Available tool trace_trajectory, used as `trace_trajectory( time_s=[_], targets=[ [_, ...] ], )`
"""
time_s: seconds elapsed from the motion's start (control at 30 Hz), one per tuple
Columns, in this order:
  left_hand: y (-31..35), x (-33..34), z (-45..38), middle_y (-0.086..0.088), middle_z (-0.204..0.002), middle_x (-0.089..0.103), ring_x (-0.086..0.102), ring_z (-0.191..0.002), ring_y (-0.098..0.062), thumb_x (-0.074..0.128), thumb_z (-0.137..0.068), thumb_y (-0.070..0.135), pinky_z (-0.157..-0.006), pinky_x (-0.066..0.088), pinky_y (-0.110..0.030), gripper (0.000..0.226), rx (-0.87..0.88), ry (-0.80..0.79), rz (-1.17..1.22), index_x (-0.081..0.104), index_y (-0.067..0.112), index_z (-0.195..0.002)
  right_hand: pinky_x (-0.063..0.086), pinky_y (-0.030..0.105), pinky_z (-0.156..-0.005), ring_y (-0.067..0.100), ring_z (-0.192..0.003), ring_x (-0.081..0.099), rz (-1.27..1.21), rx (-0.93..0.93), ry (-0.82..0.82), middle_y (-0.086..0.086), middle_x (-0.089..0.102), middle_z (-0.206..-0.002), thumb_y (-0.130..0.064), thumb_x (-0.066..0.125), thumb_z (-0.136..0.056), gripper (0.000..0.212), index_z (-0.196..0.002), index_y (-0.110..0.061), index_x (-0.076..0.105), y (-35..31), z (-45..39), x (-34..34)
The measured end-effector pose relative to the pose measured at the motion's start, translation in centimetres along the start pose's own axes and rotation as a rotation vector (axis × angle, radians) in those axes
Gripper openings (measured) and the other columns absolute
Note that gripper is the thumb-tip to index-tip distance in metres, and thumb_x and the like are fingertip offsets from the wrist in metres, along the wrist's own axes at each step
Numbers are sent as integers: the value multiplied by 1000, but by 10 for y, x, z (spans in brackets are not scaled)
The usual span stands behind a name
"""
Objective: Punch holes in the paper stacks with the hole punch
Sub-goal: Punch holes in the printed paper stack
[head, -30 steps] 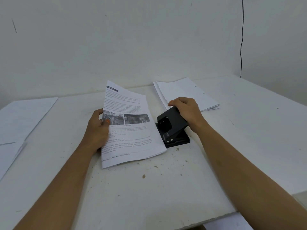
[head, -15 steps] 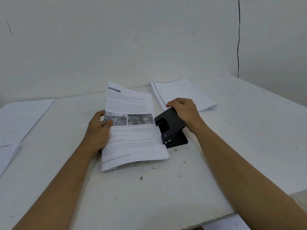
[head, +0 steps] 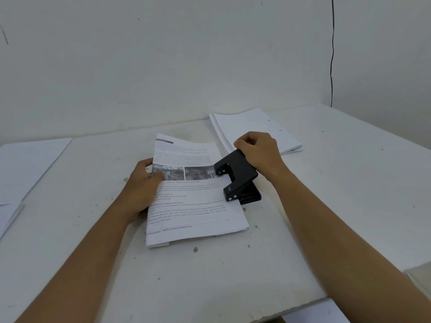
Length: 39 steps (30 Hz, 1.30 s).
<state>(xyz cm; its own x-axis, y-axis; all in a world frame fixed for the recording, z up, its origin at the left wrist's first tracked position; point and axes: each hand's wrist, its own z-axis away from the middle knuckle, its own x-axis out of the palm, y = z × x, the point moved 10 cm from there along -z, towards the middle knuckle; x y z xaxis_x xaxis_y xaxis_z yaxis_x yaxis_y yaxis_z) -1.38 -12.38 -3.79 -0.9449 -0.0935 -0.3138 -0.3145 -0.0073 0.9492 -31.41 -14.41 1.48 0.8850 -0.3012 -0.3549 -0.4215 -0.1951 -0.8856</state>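
Paper stack (head: 193, 201), printed and several sheets thick, is held at its left edge by the left hand (head: 142, 185), whose thumb is pressed on top near the photographs while the fingers are curled under that edge. Its right edge is pushed into the slot of the hole punch (head: 236, 177), so the sheets lie between the lever and the base. The right hand (head: 258, 152) is closed loosely over the raised back end of the black lever; the lever is seen tilted up, so the punch is judged not yet pressed.

Sheets of this kind are expected to be light, limp and inclined to fan apart; the near left corner is already seen slightly stepped. A flat pinch at the edge opposite the punch, as is used now, is judged best to keep the sheets square. The punch looks rigid and fairly heavy, and is best pressed at the far end of the lever, where leverage is greatest.

Both lie on the white bench (head: 210, 276), which is speckled with small marks. A second stack (head: 256, 127) lies behind the punch with small holes near its right side, and more sheets (head: 28, 169) lie well apart at the left.
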Motion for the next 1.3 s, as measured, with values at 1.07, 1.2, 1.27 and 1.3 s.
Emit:
trace_trajectory(
  time_s=[1.07, 1.2, 1.27, 1.3],
  targets=[
    [-7, 14, 18, -10, -105, 73, 72, -81, -25, 52, -92, -1, -58, 58, -31, 37, -179, -439, 73, 53, 12, -126, 44, 11, -61, 3, -69, 61, 254, -241, 34, -13, 66, -70, -22, 59, -86, 12, -81, -18, 69, -54, 17, -3],
    [-6, 16, 20, -9, -101, 74, 72, -76, -24, 51, -93, -1, -55, 57, -29, 37, -184, -448, 72, 52, 13, -127, 51, 22, -69, 9, -74, 63, 283, -245, -12, -10, 68, -76, -21, 59, -85, 12, -82, -17, 70, -53, 21, 7],
    [-5, 16, 21, -9, -100, 74, 72, -75, -24, 51, -93, -1, -55, 57, -30, 36, -182, -451, 65, 52, 13, -127, 52, 24, -71, 9, -74, 63, 295, -249, -16, -10, 68, -76, -21, 59, -85, 12, -82, -17, 70, -53, 22, 8],
    [-5, 15, 22, -10, -101, 74, 72, -76, -24, 51, -93, -1, -56, 58, -31, 36, -180, -452, 62, 52, 13, -127, 52, 24, -71, 9, -74, 63, 298, -252, -13, -10, 68, -75, -20, 59, -85, 12, -82, -17, 70, -53, 22, 8]
  ],
)
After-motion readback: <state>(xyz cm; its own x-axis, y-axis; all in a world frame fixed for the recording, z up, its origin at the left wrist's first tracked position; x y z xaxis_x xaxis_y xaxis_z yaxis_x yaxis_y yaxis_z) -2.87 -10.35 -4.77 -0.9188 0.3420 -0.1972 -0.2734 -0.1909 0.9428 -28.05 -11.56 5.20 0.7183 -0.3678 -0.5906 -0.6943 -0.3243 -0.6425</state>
